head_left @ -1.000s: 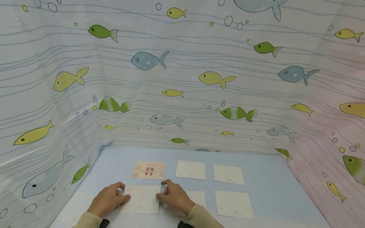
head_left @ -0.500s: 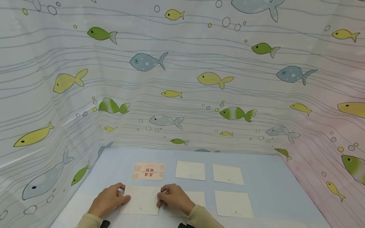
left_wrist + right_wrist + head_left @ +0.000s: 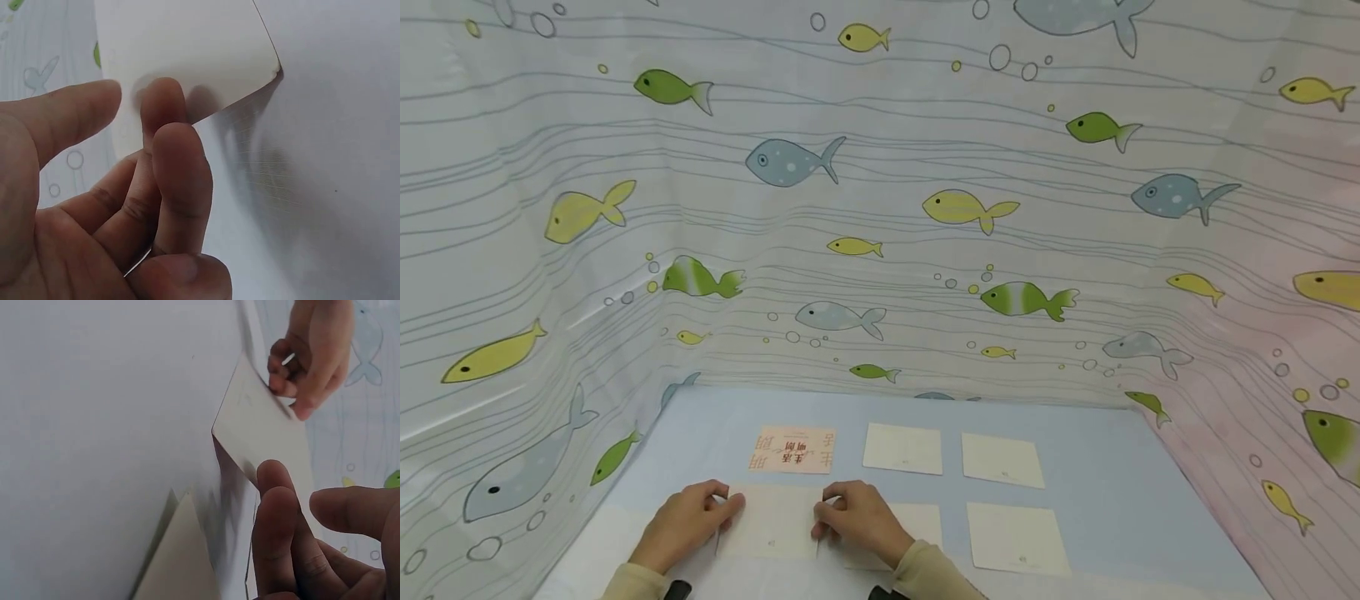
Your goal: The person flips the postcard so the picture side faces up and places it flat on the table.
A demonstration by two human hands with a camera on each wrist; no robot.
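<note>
Left hand and right hand have a cream card between them, fingers half-curled, gripping opposite side edges, just off the surface lol.

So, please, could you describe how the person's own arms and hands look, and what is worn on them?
The left hand and right hand are bare, with no gloves or rings visible. Plain beige sleeves cover both arms down to the wrists. A small black object shows beside each wrist, mostly cut off by the picture's edge.
</note>
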